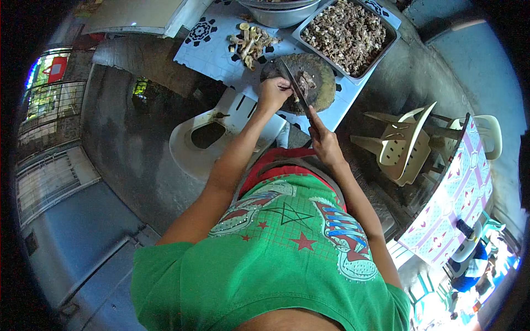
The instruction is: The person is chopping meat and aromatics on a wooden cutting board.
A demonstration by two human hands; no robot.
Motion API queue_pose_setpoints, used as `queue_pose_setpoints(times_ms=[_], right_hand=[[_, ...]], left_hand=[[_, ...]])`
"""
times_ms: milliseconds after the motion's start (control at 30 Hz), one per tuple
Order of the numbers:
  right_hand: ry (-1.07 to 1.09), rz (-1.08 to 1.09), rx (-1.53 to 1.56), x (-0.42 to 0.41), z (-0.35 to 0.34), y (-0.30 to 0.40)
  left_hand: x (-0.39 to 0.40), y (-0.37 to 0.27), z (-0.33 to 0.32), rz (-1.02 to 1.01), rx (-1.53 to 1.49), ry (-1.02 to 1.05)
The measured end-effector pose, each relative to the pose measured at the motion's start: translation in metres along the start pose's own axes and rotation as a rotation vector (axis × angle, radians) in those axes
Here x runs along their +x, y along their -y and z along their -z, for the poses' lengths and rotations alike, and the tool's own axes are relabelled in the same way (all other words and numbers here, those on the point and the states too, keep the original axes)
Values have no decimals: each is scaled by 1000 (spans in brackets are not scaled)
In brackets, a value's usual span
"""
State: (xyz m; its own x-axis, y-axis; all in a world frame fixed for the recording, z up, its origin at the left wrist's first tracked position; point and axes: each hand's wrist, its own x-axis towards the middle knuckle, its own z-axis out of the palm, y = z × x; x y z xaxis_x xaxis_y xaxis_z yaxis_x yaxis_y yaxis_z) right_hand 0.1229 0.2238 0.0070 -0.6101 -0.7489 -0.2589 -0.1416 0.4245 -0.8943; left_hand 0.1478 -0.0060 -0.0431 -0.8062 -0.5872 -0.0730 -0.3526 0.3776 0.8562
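A round, dark chopping board (325, 72) lies on a table with a patterned white-blue cover (207, 53). Small pieces of what looks like cooked meat (307, 82) sit on it. My right hand (325, 140) is closed around the handle of a long knife (296, 85), whose blade slants across the board to the upper left. At the board's left edge, beside the blade, is my left hand (274, 94), its fingers curled together; whether something small is pinched in them cannot be told. A rectangular metal tray (393, 40) full of chopped meat stands behind the board at the right.
Bones or scraps (251, 43) are heaped left of the board. Metal basins (285, 14) stand at the table's far edge. A white plastic chair (186, 145) is close on the left. Cream plastic chairs (403, 149) and a table with a pink-patterned cover (449, 207) are at the right.
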Motion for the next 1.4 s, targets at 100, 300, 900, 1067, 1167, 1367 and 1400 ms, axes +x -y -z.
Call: queue_pose_setpoints(times_ms=[100, 300, 900, 1067, 1167, 1367, 1400], right_hand=[[-8, 29, -56, 1, -6, -4], [17, -11, -519, 9, -15, -1], [-62, 10, -233, -4, 6, 14], [-143, -35, -128, -2, 21, 32], [-273, -37, -73, -11, 28, 12], [-298, -102, -26, -27, 31, -4], [-360, -40, -2, -27, 31, -6]], left_hand=[[-5, 0, -5, 3, -16, -58], [2, -1, -9, 48, 144, -84], [0, 2, -11, -31, 72, -17], [5, 7, 0, -166, 141, 186], [22, -42, 25, -122, 355, 404], [43, -64, 18, -812, 589, 549], [44, -60, 14, -837, 567, 553]])
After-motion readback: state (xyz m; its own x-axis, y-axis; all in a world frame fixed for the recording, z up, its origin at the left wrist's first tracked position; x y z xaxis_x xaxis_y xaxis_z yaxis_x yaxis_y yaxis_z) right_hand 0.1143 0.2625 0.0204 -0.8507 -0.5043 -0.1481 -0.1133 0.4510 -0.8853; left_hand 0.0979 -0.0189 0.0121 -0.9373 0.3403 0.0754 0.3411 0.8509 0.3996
